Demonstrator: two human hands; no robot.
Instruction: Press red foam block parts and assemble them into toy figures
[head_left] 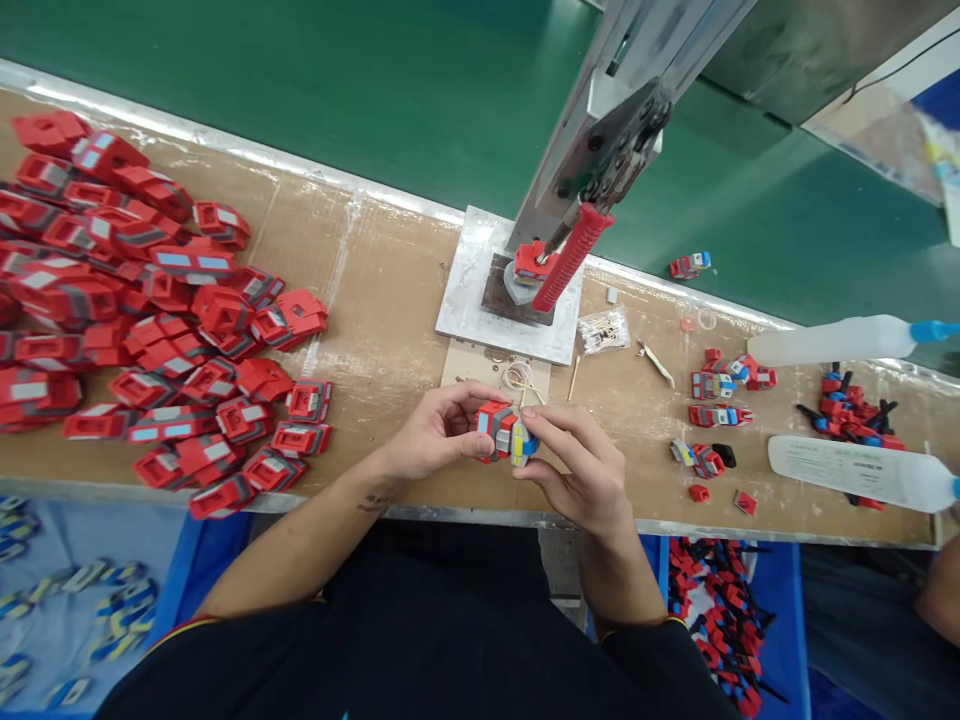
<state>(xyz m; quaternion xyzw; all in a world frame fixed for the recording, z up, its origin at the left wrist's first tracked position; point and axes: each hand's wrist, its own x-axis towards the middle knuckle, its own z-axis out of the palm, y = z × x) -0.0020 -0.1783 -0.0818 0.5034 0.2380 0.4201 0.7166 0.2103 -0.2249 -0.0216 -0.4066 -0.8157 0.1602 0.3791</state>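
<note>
Over the front of the bench, my left hand (431,435) grips a red and grey plastic toy part (496,428) between thumb and fingers. My right hand (581,460) pinches a blue, yellow and grey toy piece (523,442), and the two pieces touch end to end. Just beyond them stands a hand press with a red handle (574,258) on a metal base plate (469,290). Another red toy part (531,258) sits in the fixture under the press. Whether the two held pieces are joined cannot be made out.
A heap of red toy parts (150,290) covers the bench's left. On the right lie several assembled pieces (716,415), white bottles (847,470), a bag of cotton swabs (604,330) and a white tool (656,362). Blue bins (787,620) stand below. A person's arm (941,590) shows at the right edge.
</note>
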